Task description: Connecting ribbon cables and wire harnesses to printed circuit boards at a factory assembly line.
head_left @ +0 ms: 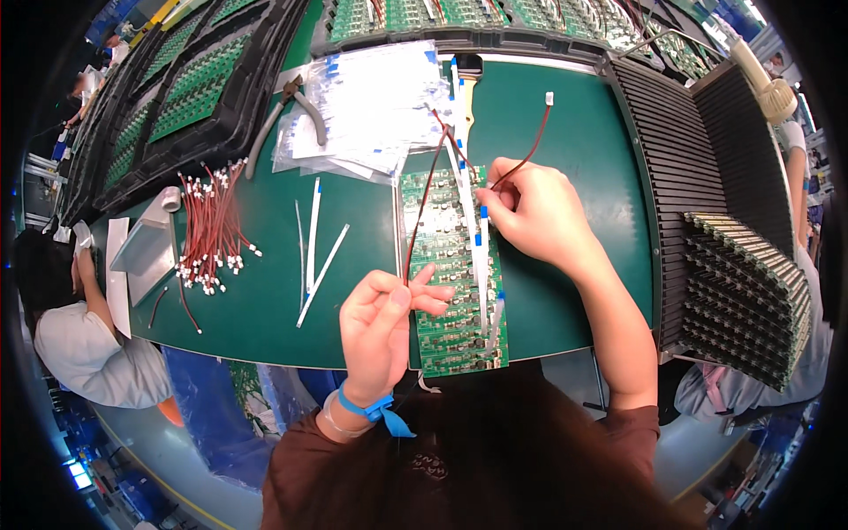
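A green circuit board panel (437,340) lies lengthwise in front of me, with white flat ribbon cables (478,265) with blue ends along its right side. Over the panel's left edge, my left hand (378,322) pinches a red and black wire cable (422,208) between thumb and forefinger; its other fingers are spread. That cable rises toward the panel's far end. At the panel's right edge my right hand (539,212) is closed on another red and black cable (538,141), whose white connector (549,99) sticks up and away. My right fingertips hide where they grip it.
Several red cables with white connectors (212,225) lie in a pile at left, beside loose ribbon strips (311,256). Cutting pliers (287,97) rest by plastic bags (371,106). Black trays of boards (199,97) stand far left; a slotted black rack (680,132) stands right. People sit at both sides.
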A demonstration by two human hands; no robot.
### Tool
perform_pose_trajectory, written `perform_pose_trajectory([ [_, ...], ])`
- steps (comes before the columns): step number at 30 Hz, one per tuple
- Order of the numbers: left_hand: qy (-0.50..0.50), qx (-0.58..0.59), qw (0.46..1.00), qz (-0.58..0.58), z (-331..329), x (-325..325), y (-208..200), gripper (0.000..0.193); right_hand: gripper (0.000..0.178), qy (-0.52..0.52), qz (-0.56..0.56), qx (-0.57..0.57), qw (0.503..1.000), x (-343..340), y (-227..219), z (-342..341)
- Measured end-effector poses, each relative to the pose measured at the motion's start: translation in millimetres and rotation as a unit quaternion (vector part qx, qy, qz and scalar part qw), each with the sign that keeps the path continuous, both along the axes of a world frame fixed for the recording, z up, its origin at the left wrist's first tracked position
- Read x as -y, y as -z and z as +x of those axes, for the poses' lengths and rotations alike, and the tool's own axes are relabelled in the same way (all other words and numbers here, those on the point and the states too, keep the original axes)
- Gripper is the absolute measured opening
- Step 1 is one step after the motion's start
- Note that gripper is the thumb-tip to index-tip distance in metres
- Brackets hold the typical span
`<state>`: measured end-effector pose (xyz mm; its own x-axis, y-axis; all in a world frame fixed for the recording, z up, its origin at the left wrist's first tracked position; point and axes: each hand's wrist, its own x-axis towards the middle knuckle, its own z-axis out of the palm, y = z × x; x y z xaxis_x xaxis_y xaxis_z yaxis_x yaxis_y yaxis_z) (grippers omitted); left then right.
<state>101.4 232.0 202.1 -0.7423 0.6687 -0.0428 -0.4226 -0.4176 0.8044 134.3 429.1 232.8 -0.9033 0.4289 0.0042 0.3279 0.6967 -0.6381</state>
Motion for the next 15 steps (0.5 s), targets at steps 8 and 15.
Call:
perform_pose_trajectory([
  [8,0.009,-0.021,1.000,0.003,0.5,2.0,6.3,0.008,0.013,-0.004,0.041,0.012,0.999,2.1,-1.7,0.8],
  [15,0.019,-0.004,1.000,0.016,-0.4,3.2,9.4,0.008,0.013,-0.037,0.140,0.002,0.989,4.9,4.4,1.1],
])
